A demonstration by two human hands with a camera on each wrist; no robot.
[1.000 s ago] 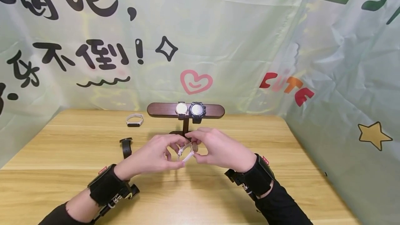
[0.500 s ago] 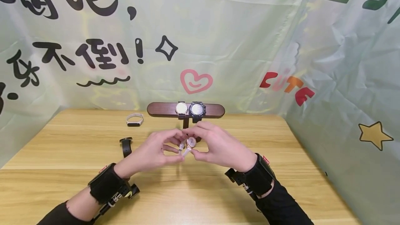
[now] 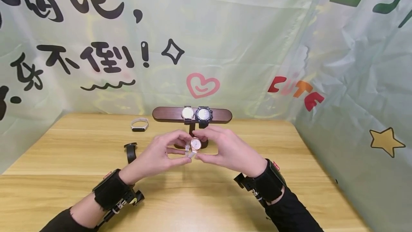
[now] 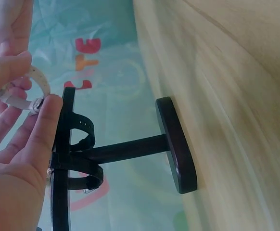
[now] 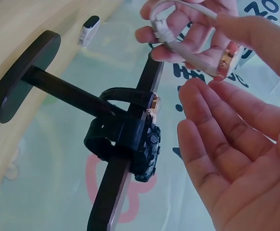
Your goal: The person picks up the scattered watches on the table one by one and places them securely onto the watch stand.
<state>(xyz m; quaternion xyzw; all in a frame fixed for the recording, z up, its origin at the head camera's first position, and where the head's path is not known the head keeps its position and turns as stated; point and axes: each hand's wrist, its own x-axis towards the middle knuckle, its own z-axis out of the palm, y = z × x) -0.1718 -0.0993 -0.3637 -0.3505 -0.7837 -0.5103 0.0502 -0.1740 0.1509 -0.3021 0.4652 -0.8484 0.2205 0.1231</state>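
Observation:
In the head view, a wristwatch [image 3: 195, 144] with a white strap and rose-gold case is held up between both hands, in front of the stand's post. My left hand [image 3: 164, 149] pinches the strap side between thumb and fingers. From the other side my right hand [image 3: 228, 149] holds it, thumb below and index finger above. The buckled strap [image 5: 193, 55] forms a closed loop in the right wrist view, with the case by the right fingertips. The left wrist view has the strap [image 4: 41, 79] between the left thumb and fingers.
Behind the hands stands a dark wooden watch stand [image 3: 165, 114], bearing a gold-rimmed watch [image 3: 187, 113] and a chunky black watch [image 3: 204, 114]. On the table [image 3: 80, 153] at left lie a pale fitness band [image 3: 139, 124] and a black watch [image 3: 130, 151]. A printed cloth [image 3: 241, 46] hangs behind.
The white-strapped watch has turned so its dial faces the head camera; earlier it was edge-on. Both hands keep hold of it and have shifted slightly.

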